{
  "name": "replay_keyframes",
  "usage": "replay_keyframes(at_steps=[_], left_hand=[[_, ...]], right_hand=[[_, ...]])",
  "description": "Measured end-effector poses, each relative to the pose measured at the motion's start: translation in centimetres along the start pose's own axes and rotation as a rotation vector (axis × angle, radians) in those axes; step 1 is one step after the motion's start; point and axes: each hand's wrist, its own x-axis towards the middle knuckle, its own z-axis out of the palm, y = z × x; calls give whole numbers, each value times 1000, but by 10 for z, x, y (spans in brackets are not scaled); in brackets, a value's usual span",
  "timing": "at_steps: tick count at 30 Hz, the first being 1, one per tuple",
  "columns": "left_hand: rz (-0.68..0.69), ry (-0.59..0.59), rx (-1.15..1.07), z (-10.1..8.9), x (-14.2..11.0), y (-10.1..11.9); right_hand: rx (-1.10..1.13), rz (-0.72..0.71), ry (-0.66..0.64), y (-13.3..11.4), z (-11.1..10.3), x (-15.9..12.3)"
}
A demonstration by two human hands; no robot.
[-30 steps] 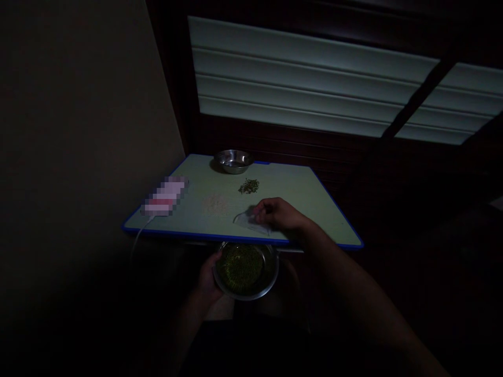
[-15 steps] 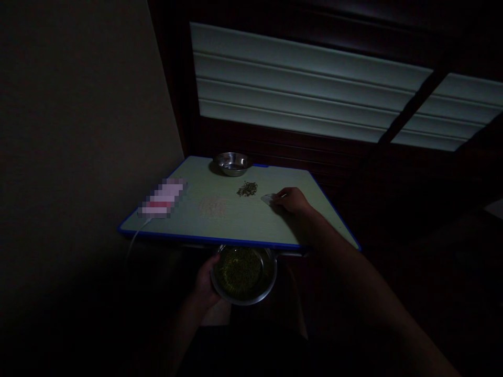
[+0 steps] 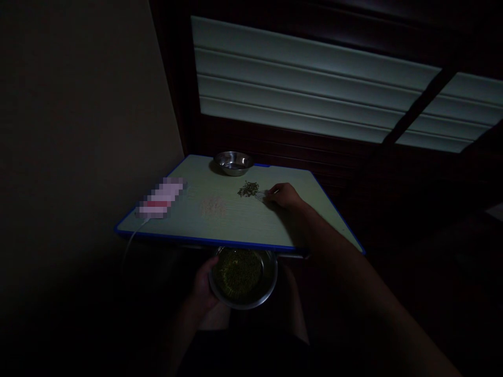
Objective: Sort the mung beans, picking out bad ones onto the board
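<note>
Two grips are clamped: the left hand (image 3: 205,283) on a round metal bowl (image 3: 271,288) of green grains (image 3: 239,272), the right hand (image 3: 283,196) on a thin translucent piece (image 3: 261,196) beside the counter's (image 3: 251,225) loose, dark granular pile (image 3: 248,189).

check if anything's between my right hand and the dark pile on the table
Only the clear piece held by the right hand, its tip at the right edge of the pile. Nothing else visible lies between them; a steel bowl stands farther back.

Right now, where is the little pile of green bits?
In the head view, the green pile lies on the table, just left of the right hand, nearer you than the metal bowl at the back.
</note>
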Motion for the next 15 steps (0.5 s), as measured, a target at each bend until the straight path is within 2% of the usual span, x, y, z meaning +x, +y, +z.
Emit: replay_keyframes(at_steps=[9, 15], left_hand=[[-26, -113, -45, -12, 7, -2], [-37, -79, -36, -12, 7, -2]], right_hand=[[21, -29, -56, -3, 2, 5], [48, -64, -88, -5, 6, 6]])
